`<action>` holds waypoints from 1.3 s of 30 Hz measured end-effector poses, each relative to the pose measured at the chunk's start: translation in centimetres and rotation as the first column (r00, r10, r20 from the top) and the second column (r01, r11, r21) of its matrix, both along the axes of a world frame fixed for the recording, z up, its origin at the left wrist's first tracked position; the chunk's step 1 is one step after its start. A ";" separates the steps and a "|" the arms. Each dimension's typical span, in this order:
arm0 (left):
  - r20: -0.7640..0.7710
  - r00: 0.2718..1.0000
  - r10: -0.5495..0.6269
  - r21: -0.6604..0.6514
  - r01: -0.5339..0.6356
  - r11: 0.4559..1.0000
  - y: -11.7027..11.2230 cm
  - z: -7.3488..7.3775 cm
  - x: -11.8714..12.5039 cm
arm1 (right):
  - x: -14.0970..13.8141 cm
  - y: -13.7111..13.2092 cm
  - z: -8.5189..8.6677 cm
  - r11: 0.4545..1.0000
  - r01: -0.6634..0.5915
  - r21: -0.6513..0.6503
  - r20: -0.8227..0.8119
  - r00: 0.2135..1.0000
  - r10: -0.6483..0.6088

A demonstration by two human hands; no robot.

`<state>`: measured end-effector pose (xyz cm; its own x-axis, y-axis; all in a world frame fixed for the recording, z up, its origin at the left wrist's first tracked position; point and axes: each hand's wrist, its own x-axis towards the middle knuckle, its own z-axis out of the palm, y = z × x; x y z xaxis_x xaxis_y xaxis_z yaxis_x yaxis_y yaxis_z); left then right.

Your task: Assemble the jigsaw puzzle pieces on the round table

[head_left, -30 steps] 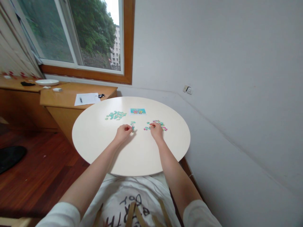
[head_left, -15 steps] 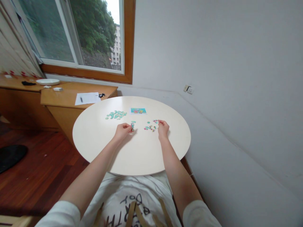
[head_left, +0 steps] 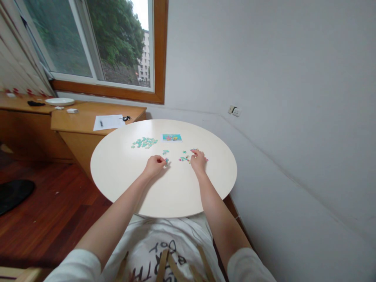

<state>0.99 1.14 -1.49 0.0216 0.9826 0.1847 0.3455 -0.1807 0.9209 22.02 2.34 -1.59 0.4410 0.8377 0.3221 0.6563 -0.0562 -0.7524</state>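
On the round white table (head_left: 164, 192) my left hand (head_left: 154, 165) pinches a small puzzle piece (head_left: 166, 160) just above the tabletop. My right hand (head_left: 198, 160) rests with curled fingers on a scatter of coloured puzzle pieces (head_left: 185, 158); what its fingertips hold is too small to make out. A pile of pale green puzzle pieces (head_left: 143, 142) lies to the far left. A small printed reference picture (head_left: 172, 137) lies beyond the hands. One or two loose pieces (head_left: 165, 152) sit just past my left hand.
A wooden desk (head_left: 88, 125) with a sheet of paper (head_left: 107, 122) stands to the left under the window (head_left: 96, 43). A white plate (head_left: 59, 101) sits further left. A white wall with a socket (head_left: 234, 111) runs close along the table's right side. Dark wooden floor lies at left.
My right hand reached to the far right of the coloured scatter, then drew back slightly toward me. My left hand stayed pinched on its piece, lowering a little toward the table.
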 end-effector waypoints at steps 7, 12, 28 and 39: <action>-0.082 0.997 -0.009 0.003 0.009 1.000 0.0 0.1 0.1 | -1.2 -0.9 0.3 0.973 -0.088 -0.213 0.278 0.949 0.147; -0.157 0.987 -0.021 0.011 0.023 1.000 -0.3 0.3 0.2 | -1.6 -1.1 0.6 0.943 -0.148 -0.298 0.347 0.903 0.251; -0.396 0.918 -0.002 0.048 0.023 0.999 -0.9 1.1 0.5 | -2.6 -1.2 0.0 0.890 -0.296 -0.346 0.410 0.806 0.427; -0.236 0.972 0.012 0.012 -0.010 1.000 -0.9 1.3 0.4 | -2.6 -1.3 0.2 0.898 -0.272 -0.345 0.415 0.814 0.406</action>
<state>1.39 0.29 -0.15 0.0551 0.9809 0.1865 0.5547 -0.1853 0.8111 19.40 1.06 -1.36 -0.0343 0.9857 0.1653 0.9356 0.0898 -0.3415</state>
